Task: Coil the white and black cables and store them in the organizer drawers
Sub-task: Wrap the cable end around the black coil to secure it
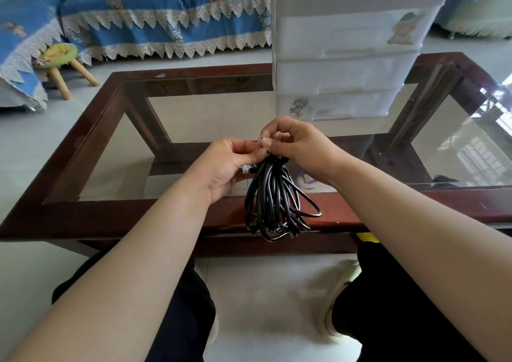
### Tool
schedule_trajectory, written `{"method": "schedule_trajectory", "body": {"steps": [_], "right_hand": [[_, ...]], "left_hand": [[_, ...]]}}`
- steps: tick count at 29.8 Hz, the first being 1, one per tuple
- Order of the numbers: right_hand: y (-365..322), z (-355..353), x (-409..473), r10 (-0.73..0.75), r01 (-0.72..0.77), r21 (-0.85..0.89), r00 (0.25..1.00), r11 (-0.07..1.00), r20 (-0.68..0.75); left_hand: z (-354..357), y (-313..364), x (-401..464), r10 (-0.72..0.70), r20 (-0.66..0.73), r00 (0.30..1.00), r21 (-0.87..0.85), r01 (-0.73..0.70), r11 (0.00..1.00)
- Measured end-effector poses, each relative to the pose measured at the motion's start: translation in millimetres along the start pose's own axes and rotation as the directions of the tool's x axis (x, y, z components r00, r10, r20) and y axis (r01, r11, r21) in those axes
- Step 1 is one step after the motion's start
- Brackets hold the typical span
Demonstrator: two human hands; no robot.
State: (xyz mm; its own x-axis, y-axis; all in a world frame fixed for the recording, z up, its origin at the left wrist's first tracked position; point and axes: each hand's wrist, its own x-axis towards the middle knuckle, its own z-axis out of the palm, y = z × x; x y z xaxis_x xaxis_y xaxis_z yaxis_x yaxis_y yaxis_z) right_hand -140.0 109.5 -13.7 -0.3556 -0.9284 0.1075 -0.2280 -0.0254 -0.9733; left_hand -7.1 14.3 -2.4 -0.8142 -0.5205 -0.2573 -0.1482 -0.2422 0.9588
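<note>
Floor tiles [33,151] of pale grey are seen around a low table [91,145] with a dark red-brown wooden frame and a glass top. Open glass is left across the whole left half of the table, from the far rail to the near rail, and a smaller bare stretch lies at the right end. A sofa [155,20] covered in blue cloth with lace trim is set well beyond the far rail, with a strip of floor between them. A white organizer [346,65] of stacked translucent drawers is stood on the glass toward the far right; all its visible drawers are closed, and cartoon stickers are seen on two fronts. A small stool [62,56] with a yellow-green seat is placed on the floor near the far left corner of the table.

Above the near part of the glass, just in front of the organizer, a black cable [273,198] is held up as a gathered bundle of long loops. The loops hang down past the near rail, and their lower ends are spread unevenly. A clear plug at one end is seen against the left palm. The top of the bundle is gripped by the left hand [224,167], fingers curled round it. The right hand [293,145] is curled over the same spot, fingertips pinching at the top of the bundle.
</note>
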Motion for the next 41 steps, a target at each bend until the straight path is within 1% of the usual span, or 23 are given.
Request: {"method": "schedule_trajectory", "body": {"steps": [4, 6, 8, 13, 16, 21, 24, 26, 30, 31, 32, 35, 37, 38, 40, 41], "right_hand": [[-4.1, -2.9, 1.9, -0.026, 0.027, -0.091, 1.000, 0.996, 0.011], [-7.9, -5.2, 3.3, -0.046, 0.049, -0.173, 0.999, 0.984, 0.022], [-10.0, -6.8, 5.0, -0.057, 0.061, -0.206, 0.998, 0.977, 0.024], [-8.0, -10.0, 4.1, -0.016, 0.019, -0.116, 1.000, 0.993, 0.026], [-8.6, -9.9, 2.0, 0.024, -0.023, -0.019, 0.999, 1.000, 0.042], [-10.2, -10.8, 0.5, 0.091, -0.100, 0.125, 0.993, 0.987, 0.071], [-11.0, -13.0, 0.4, 0.119, -0.134, 0.175, 0.989, 0.976, 0.091], [-13.0, -13.3, -0.4, 0.127, -0.145, 0.198, 0.987, 0.970, 0.100], [-14.9, -6.9, -5.9, 0.099, -0.109, 0.206, 0.993, 0.973, 0.059], [-12.9, -4.7, -6.9, 0.088, -0.092, 0.185, 0.996, 0.978, 0.031], [-9.9, -2.9, -8.1, 0.073, -0.071, 0.128, 0.997, 0.989, -0.006], [1.0, -3.8, -9.7, 0.000, -0.011, -0.108, 0.995, 0.994, -0.096], [7.1, -13.2, -13.5, -0.015, -0.001, -0.320, 0.999, 0.947, -0.047], [10.0, -18.3, -16.2, -0.018, 0.022, -0.427, 1.000, 0.904, 0.015], [15.1, -24.4, -22.8, -0.032, 0.109, -0.606, 0.990, 0.788, 0.137], [16.2, -23.5, -24.7, -0.061, 0.166, -0.682, 0.983, 0.713, 0.175]], "left_hand": [[-3.2, -1.0, 3.3, 0.033, -0.009, 0.999, 0.071, -0.033, 0.997], [-3.2, -2.0, 4.8, 0.042, 0.001, 0.999, 0.070, -0.042, 0.997], [-1.6, -3.8, 5.9, 0.059, 0.002, 0.998, 0.071, -0.059, 0.996], [2.1, -8.8, 9.6, 0.102, -0.019, 0.995, 0.066, -0.101, 0.993], [4.4, -10.9, 11.6, 0.133, -0.053, 0.990, 0.121, -0.126, 0.985], [8.7, -11.2, 12.2, 0.169, -0.078, 0.983, 0.145, -0.157, 0.977], [8.8, -11.1, 12.6, 0.189, -0.065, 0.980, 0.159, -0.177, 0.971], [9.5, -12.3, 12.6, 0.199, -0.045, 0.979, 0.137, -0.192, 0.972], [13.6, -16.1, 11.7, 0.220, -0.028, 0.975, 0.074, -0.218, 0.973], [14.5, -16.6, 11.5, 0.219, -0.029, 0.975, 0.059, -0.217, 0.974], [15.0, -17.2, 11.3, 0.215, -0.031, 0.976, 0.050, -0.213, 0.976], [11.0, -17.3, 14.1, 0.188, -0.041, 0.981, 0.038, -0.186, 0.982], [6.5, -15.9, 15.0, 0.158, -0.053, 0.986, 0.003, -0.158, 0.987], [4.6, -15.2, 15.2, 0.147, -0.052, 0.988, -0.013, -0.148, 0.989], [3.7, -13.8, 13.5, 0.134, -0.031, 0.990, -0.029, -0.135, 0.990], [3.8, -13.2, 12.3, 0.133, -0.016, 0.991, -0.033, -0.133, 0.991]]}}
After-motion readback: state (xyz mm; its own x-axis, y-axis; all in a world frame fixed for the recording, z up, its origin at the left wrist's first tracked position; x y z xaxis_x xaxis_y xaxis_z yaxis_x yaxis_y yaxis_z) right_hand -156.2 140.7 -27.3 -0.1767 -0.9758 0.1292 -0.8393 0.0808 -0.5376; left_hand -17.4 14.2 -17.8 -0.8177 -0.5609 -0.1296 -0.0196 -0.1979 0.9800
